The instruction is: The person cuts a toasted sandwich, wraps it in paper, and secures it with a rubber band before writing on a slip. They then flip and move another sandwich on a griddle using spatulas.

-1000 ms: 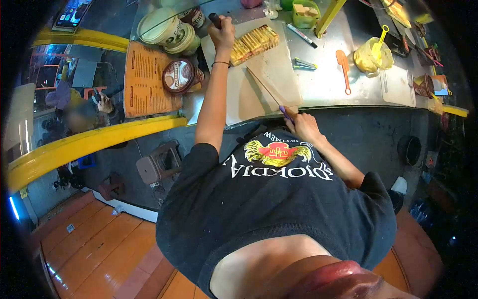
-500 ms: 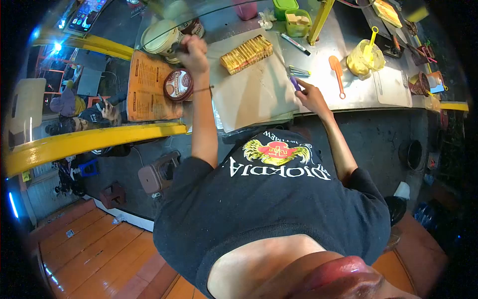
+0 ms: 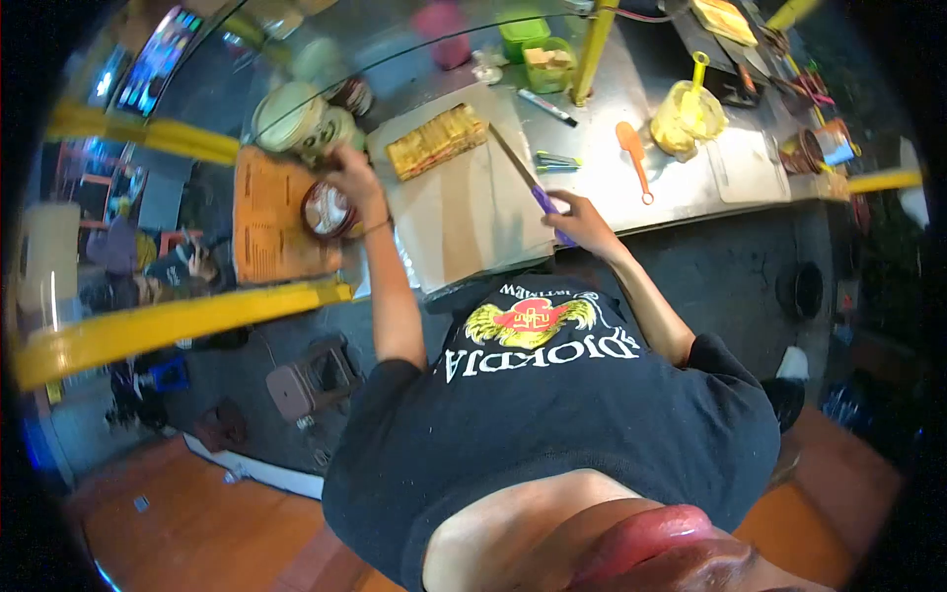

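Observation:
My left hand (image 3: 352,180) is raised beside the round-lidded jar (image 3: 329,210) and a pale tub (image 3: 338,131); its fingers are smeared by motion, and whether they hold anything is unclear. My right hand (image 3: 584,225) grips the purple handle of a knife (image 3: 515,158), whose long blade points away from me over the right edge of the paper (image 3: 464,202). On that paper lies a browned, sliced block of food (image 3: 436,141), left of the knife tip.
A menu board (image 3: 271,217) lies on the left. To the right are a marker (image 3: 547,108), an orange spatula (image 3: 633,158), a yellow-filled tub (image 3: 686,123) and a white board (image 3: 750,163). Yellow posts (image 3: 595,49) rise from the table. People sit at the far left.
The view has shifted. My left hand has come lower and closer to the round-lidded jar. The knife blade now shows plainly beside the food, with my right hand still on its handle.

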`<state>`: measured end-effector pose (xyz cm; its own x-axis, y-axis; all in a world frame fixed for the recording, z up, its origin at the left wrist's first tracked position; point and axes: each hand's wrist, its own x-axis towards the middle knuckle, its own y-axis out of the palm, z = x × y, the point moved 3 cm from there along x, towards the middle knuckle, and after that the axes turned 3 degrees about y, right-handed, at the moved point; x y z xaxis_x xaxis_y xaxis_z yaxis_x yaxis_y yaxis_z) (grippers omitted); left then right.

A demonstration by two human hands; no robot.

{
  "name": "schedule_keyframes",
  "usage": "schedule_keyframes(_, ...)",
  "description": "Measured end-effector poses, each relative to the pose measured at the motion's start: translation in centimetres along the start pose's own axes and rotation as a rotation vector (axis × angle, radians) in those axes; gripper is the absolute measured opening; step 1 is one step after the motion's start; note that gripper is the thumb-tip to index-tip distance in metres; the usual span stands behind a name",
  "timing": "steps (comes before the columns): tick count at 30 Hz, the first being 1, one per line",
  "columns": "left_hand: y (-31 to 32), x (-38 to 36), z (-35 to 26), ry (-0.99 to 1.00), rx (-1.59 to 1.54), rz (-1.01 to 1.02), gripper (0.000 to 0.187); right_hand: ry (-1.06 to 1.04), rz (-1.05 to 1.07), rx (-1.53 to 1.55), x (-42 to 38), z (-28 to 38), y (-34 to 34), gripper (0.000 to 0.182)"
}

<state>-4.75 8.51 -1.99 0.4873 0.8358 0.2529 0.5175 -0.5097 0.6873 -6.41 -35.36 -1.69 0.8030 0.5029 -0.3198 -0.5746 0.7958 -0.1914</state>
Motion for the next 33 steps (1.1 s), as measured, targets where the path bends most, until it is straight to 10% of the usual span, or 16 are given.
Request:
schedule_keyframes(3, 11.8, -10.7, -8.0, 0.370, 0.781, 0.395, 0.022, 0.267, 0.240, 0.591, -5.4, 3.4, -1.7, 0.038)
schedule_keyframes(6, 19.3, -20.6, -6.4, 0.583, 0.577, 0.942, 0.031, 0.176, 0.564, 1.029, -7.9, 3.5, -2.7, 0.037)
schedule_keyframes(8, 23.7, -27.5, -4.8, 0.326, 0.464, 1.423, 0.032, 0.108, 0.583, 1.310, -7.6, 2.0, -2.4, 0.038)
schedule_keyframes(11, 25.2, -31.9, -1.3, 0.225, 0.492, 1.719, 0.079, 0.353, 0.032, 1.087, -6.4, -2.9, -5.8, 0.029)
schedule_keyframes(13, 25.0, -32.3, 0.1, 0.072, 0.571, 1.835, 0.106, 0.234, 0.025, 0.778, -4.9, -4.3, -8.4, 0.024)
schedule_keyframes(16, 25.5, -31.6, 0.8, -0.119, 0.580, 1.791, 0.101, 0.065, 0.149, 0.308, -1.0, -8.0, -10.3, 0.023)
schedule_keyframes(18, 27.4, -31.4, 1.6, -0.296, 0.527, 1.647, 0.053, -0.203, 0.007, 0.182, 0.6, -7.9, -10.7, 0.027)
schedule_keyframes(22, 32.4, -34.5, 5.7, -0.793, 0.385, 1.450, 0.023, 0.132, 0.112, -0.238, -0.1, -9.5, -22.6, 0.030)
schedule_keyframes(28, 45.7, -45.4, 22.9, -1.262, -0.062, 0.971, 0.050, -0.181, -1.243, -0.346, 0.8, -4.6, -59.4, 0.049)
schedule_keyframes(30, 50.8, -46.9, 29.9, -1.413, -0.022, 0.436, 0.055, -0.054, -1.043, 0.069, 4.0, -3.0, -63.3, 0.061)
schedule_keyframes(33, 54.6, -45.9, 35.9, -1.320, -0.021, 0.199, 0.050, -0.023, -0.774, 0.242, 9.9, -5.8, -67.3, 0.048)
